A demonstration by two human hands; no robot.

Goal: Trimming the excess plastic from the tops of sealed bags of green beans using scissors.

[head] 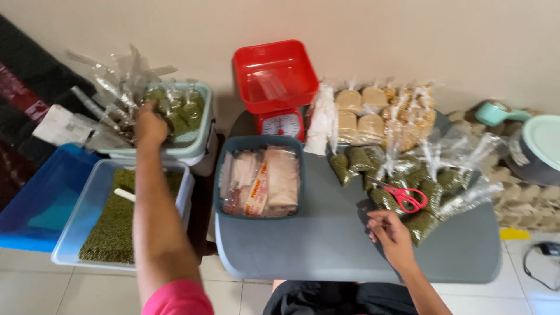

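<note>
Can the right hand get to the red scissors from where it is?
Probably yes. The right hand rests on the grey table just below the red scissors, which lie on top of the green bean packets with nothing covering them.

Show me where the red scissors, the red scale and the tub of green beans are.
red scissors (406,198): head view, on the handle loops.
red scale (281,124): head view, on the dial face.
tub of green beans (81,217): head view, on its clear left wall.
</note>
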